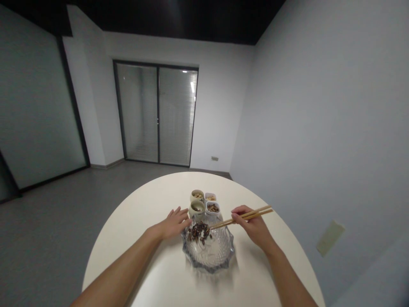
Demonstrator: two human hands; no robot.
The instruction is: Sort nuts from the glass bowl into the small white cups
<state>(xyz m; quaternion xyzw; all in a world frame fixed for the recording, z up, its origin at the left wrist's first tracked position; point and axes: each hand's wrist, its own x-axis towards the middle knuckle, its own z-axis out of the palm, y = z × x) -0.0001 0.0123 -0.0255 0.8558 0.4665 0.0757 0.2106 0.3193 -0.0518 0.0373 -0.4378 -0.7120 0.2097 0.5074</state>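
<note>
A pair of wooden chopsticks (pixel 249 216) is gripped in my right hand (pixel 254 226), their tips reaching left into a clear glass bowl (pixel 209 267) with a scalloped rim. Inside the bowl, toward its left and far side, lies a heap of small dark seeds or beans (pixel 200 232), which the tips meet at the right edge. My left hand (pixel 175 222) rests open by the bowl's left rim, fingers spread. Just beyond the bowl, a round pale green cup (pixel 197 209) holds a few small pieces, and a white square dish (pixel 212 207) holds brown ones.
Behind those stand another round cup (pixel 197 196) and another white dish (pixel 210 197), both with light pieces in them. Everything sits on a round white table (pixel 153 192). A wall (pixel 319 128) runs along the right, and glass doors (pixel 156 115) are at the back.
</note>
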